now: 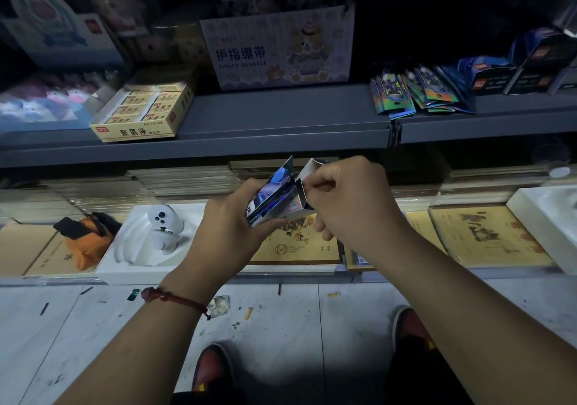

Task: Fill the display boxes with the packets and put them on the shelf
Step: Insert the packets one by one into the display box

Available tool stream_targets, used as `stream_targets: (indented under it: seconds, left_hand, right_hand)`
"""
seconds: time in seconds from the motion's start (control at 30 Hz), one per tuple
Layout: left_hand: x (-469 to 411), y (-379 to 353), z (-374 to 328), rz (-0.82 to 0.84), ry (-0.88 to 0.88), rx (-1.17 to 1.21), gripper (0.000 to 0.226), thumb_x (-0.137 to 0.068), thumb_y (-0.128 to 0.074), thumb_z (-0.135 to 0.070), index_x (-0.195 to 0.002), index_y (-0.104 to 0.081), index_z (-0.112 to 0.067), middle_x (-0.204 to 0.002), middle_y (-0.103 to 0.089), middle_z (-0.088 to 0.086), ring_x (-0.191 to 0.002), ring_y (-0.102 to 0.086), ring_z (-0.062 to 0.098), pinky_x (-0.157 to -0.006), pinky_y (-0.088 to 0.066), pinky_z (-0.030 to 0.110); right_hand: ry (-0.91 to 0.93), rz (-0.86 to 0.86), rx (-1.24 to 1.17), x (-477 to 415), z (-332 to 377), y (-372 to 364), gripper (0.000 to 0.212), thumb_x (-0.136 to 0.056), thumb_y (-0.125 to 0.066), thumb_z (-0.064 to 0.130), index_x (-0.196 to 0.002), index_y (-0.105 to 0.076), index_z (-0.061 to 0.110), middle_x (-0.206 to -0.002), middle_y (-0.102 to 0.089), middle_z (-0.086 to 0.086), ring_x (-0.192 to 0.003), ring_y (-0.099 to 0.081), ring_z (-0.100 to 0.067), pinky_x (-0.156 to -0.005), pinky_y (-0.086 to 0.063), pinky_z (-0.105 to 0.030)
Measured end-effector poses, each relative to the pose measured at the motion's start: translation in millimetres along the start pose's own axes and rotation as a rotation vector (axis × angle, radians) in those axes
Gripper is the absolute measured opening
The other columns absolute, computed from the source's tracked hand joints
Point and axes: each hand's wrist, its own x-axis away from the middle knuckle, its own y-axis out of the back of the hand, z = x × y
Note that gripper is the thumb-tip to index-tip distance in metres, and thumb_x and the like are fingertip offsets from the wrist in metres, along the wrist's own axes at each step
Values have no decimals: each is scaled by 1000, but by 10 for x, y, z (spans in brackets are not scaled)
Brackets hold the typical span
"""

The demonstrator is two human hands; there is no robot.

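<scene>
A small shiny blue display box point(274, 200) is held in front of the lower shelf, its flaps partly unfolded. My left hand point(228, 229) grips it from below and the left. My right hand point(346, 201) pinches one of its white flaps at the right. Several holographic packets point(415, 93) lie in a loose pile on the grey upper shelf point(281, 117) at the right. Dark blue display boxes point(512, 70) stand at the shelf's far right.
On the upper shelf stand a finger bandage box point(281, 51) and a yellow eraser box point(143, 112). The lower shelf holds yellow books point(487, 236), a white tray with a controller point(164, 220) and an orange pouch point(87, 236). My red shoes point(215, 370) stand on the littered floor.
</scene>
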Motion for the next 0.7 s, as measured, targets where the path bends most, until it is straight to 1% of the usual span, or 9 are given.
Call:
stream_targets:
  seconds: [0.1,0.17,0.23,0.3,0.4,0.47,0.57,0.7]
  left_hand:
    - [-1,-19,27,17,-2,-13,46,-79,-82,-40,-118,-57,-36,-85,-50,-36,-74,-53,-23,-62,-39,-2]
    - [5,-28,35,13,-15,-5,46,-79,-83,-38,-117,-57,-35,-83,-50,-36,-76,-52,-26,-65,-39,-3]
    - [9,-28,39,12,-12,-3,46,-79,-83,-38,-118,-58,-33,-84,-53,-32,-75,-54,-23,-65,-40,-2]
    - [8,-25,44,5,-11,-3,47,-79,-82,-39,-119,-59,-32,-86,-54,-31,-75,-54,-23,-65,-40,-2]
    - [10,-20,27,-17,-18,13,45,-78,-82,-40,-115,-58,-34,-84,-50,-37,-82,-52,-26,-67,-41,-2]
    - [16,-23,-9,-24,-33,21,44,-78,-82,-40,-113,-55,-37,-84,-49,-39,-83,-51,-28,-68,-41,-2]
    - [20,-20,-48,-25,-42,25,47,-78,-82,-40,-111,-49,-40,-84,-47,-40,-83,-49,-31,-68,-40,-4]
    - [9,-14,-27,-18,-46,19,46,-78,-82,-40,-115,-55,-35,-85,-49,-38,-82,-52,-28,-69,-41,-3]
  right_hand:
    - [-73,103,-45,16,17,12,17,-99,-63,9,-110,-76,9,-58,-66,-2,-37,-63,-9,-39,-49,-18]
    - [-121,125,-84,11,17,21,21,-100,-61,7,-118,-73,8,-57,-68,-8,-37,-63,-12,-38,-47,-18]
    - [-156,131,-123,9,19,30,23,-101,-59,5,-121,-71,7,-53,-68,-10,-36,-63,-15,-38,-46,-18]
    - [-179,136,-158,14,30,35,24,-101,-58,5,-122,-70,6,-51,-66,-8,-35,-62,-16,-37,-45,-20]
    - [-209,143,-194,22,56,35,24,-101,-57,5,-122,-69,7,-48,-64,-4,-34,-60,-14,-37,-45,-21]
    - [-211,156,-184,21,78,26,24,-101,-58,6,-121,-71,8,-46,-63,-2,-32,-58,-13,-36,-44,-20]
    - [-196,157,-185,27,91,24,22,-100,-62,8,-120,-71,7,-51,-64,-4,-31,-57,-10,-33,-41,-17]
    - [-169,157,-168,52,101,66,18,-98,-64,9,-115,-71,5,-56,-68,-9,-34,-61,-13,-35,-44,-19]
